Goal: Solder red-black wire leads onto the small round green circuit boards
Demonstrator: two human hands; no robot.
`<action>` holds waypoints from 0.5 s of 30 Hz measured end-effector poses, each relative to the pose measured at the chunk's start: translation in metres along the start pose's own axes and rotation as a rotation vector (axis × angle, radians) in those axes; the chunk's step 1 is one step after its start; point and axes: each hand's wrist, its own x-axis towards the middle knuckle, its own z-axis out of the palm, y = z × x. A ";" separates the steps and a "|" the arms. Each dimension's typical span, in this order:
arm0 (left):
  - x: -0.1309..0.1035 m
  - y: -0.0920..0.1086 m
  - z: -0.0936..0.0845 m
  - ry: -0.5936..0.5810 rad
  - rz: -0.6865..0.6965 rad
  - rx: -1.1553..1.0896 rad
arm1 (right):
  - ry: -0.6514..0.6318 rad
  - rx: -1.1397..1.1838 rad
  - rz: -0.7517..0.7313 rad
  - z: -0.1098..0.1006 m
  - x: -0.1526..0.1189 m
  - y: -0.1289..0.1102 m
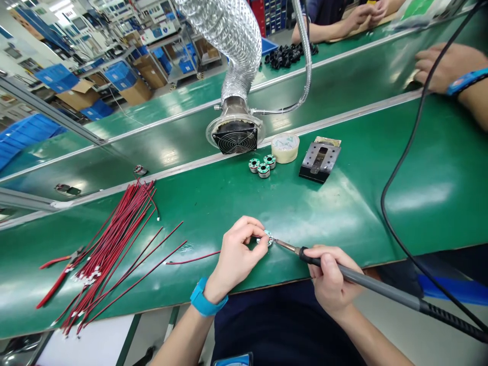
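My right hand (335, 279) is closed around the grey and black handle of a soldering iron (358, 278). Its metal tip touches, or nearly touches, the edge of a small round green-and-white circuit board (270, 239). At the board's left side my left hand (242, 249), wearing a blue wristband, has its thumb and fingers pinched together. A red wire (194, 257) with a white connector runs along the mat and disappears under that hand. The wire's far end, at the fingertips, is hidden.
A bundle of red wires (118, 239) and red-handled cutters (57, 282) lie left. Beyond my hands are several round boards (264, 170), a tape roll (285, 148), a metal-topped block (319, 160) and an extractor fan (236, 140). A black cable (387, 195) hangs right. Co-workers' hands (450, 66) show behind.
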 end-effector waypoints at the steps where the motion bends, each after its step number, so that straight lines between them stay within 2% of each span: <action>1: 0.000 0.000 0.000 0.001 0.001 0.002 | 0.019 0.025 0.017 0.001 0.000 0.001; 11: -0.002 -0.001 0.003 0.028 0.039 0.040 | 0.066 0.091 0.036 0.004 0.002 -0.002; 15: -0.002 -0.001 0.004 0.035 0.058 0.042 | 0.115 0.213 0.110 0.005 0.005 -0.009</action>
